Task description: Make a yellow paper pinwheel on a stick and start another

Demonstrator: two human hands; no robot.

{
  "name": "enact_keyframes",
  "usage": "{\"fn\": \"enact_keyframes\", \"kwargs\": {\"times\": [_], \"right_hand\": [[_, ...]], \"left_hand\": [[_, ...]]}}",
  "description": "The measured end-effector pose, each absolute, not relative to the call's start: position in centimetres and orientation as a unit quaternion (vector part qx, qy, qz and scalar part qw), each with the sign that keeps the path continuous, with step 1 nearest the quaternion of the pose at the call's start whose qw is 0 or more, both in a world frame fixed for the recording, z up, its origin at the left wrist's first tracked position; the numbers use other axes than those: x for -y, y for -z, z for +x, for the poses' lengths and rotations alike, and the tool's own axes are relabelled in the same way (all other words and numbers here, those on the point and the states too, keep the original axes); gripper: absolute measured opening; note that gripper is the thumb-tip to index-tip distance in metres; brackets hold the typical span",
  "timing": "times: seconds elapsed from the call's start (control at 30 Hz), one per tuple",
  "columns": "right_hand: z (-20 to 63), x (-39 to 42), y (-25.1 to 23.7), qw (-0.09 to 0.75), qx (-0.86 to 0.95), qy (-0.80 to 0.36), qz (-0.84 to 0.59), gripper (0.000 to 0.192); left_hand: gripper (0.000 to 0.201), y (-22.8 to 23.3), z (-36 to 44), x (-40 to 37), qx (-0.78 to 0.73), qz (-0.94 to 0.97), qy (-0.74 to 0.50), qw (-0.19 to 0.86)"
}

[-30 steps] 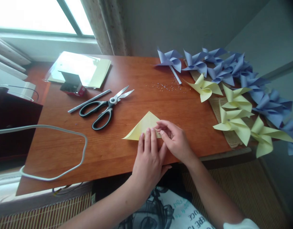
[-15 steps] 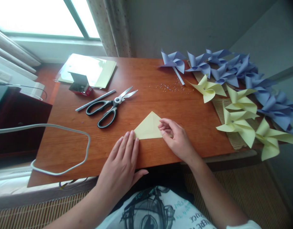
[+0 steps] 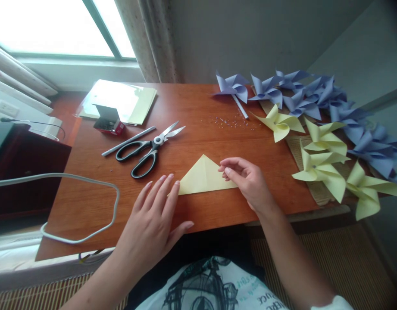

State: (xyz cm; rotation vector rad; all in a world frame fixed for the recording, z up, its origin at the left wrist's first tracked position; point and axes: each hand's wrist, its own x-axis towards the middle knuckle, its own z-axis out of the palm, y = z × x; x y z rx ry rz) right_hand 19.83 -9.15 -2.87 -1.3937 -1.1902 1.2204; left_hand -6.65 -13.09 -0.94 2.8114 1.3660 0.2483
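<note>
Two hands rest by a yellow paper triangle (image 3: pixel 203 177) that lies flat on the worktop (image 3: pixel 88 202); the left hand (image 3: pixel 151 217) lies flat with its fingers spread, its fingertips (image 3: pixel 176 184) touching the paper's left corner; the right hand (image 3: pixel 248 181) has its fingers curled together, pinching the paper's right edge. Black scissors (image 3: pixel 146 150) and a grey pen (image 3: pixel 129 141) lie beyond the left hand; yellow pinwheels (image 3: pixel 317 159) and blue pinwheels (image 3: pixel 298 97) sit past the right hand.
</note>
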Motion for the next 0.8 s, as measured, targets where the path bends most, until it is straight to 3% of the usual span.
{"fn": "enact_keyframes", "kwargs": {"times": [0.27,0.6,0.8], "right_hand": [[20.1,6.5,2.5,0.348,0.635,-0.326,-0.608,0.022],[19.3,6.2,2.5,0.299,0.676,-0.304,-0.601,0.026],[19.4,6.4,2.3,0.277,0.694,-0.289,-0.598,0.024]], "left_hand": [[0.064,2.0,-4.2,12.7,-0.407,0.909,-0.067,0.063],[0.065,2.5,-4.1,12.7,-0.409,0.907,-0.069,0.080],[0.051,2.4,-3.8,11.8,-0.401,0.908,-0.108,0.053]]}}
